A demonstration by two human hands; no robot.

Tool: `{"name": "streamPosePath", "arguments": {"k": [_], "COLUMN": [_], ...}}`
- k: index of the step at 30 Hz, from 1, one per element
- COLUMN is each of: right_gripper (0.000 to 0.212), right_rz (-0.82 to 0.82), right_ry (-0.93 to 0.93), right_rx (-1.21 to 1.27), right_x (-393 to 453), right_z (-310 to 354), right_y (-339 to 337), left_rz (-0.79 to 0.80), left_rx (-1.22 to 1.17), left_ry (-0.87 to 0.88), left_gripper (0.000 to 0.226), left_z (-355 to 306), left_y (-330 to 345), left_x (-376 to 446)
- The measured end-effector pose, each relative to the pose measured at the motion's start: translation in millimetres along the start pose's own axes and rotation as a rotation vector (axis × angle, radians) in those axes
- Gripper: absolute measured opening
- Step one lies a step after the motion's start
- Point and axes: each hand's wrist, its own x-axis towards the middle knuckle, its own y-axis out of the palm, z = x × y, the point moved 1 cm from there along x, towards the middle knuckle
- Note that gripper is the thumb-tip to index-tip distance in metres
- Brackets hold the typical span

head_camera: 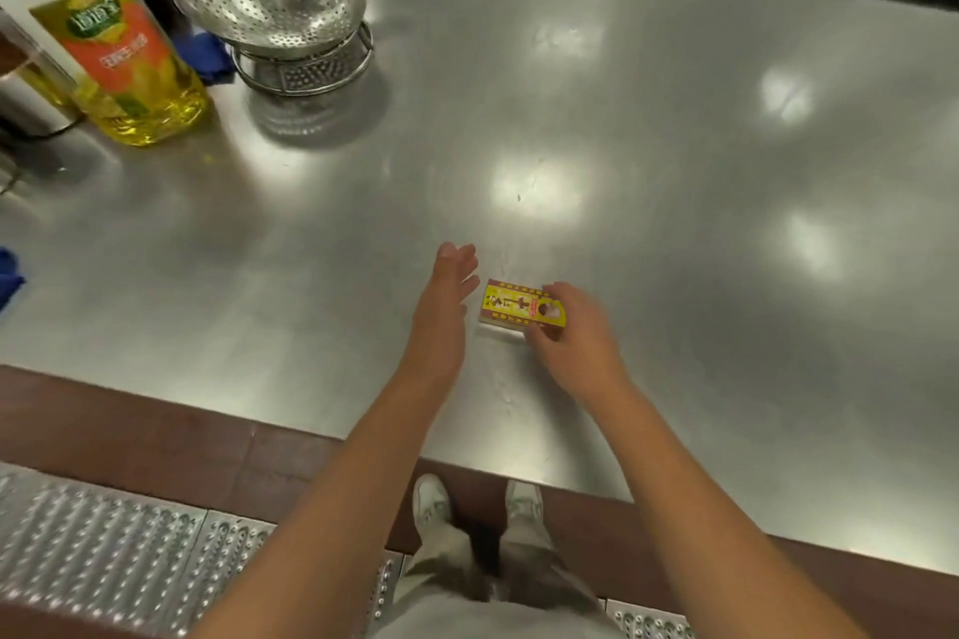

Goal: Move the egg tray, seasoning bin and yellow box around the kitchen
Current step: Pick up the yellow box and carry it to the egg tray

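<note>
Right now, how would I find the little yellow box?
Look at the big steel counter, near its front edge. The yellow box lies flat there, its right end gripped by the right hand. It is the only small yellow-and-red carton; the oil bottle stands far left.

Object: small flat rectangular yellow cardboard box (521, 306) with red border and printed red characters
Pose: laid flat, printed face up, long axis running left to right
Location: near the front edge of the steel counter
Contact: right end is gripped by fingers
</note>
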Motion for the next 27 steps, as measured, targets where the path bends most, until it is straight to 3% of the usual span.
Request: {"name": "streamPosePath", "arguments": {"k": [6,11,21,27], "right_gripper": [0.07,0.074,0.046,0.047], "right_rz": [0.078,0.048,0.002,0.035], "right_ry": [0.045,0.087,-0.024,-0.193], "right_rx": [-0.197,-0.246,-0.189,0.037], "right_x": [13.9,25.3,36.7,33.4], "right_z": [-28.4,-44.7,-39.6,28.8], "right_y": [22.8,24.8,21.1,7.6], "left_rz": [-0.046,-0.073,-0.19,-0.374], "left_rx": [0.034,0.05,-0.027,-0.128], "left_ry": [-0.024,-0.027,0.034,0.145], "left_gripper": [0.056,0.056,0.057,0.055], "left_z": [20.5,27.1,18.2,-9.0], "left_y": [-2.6,-6.0,-16.9,-39.6], "left_x": [2.8,-2.2,-3.7,-24.3]}}
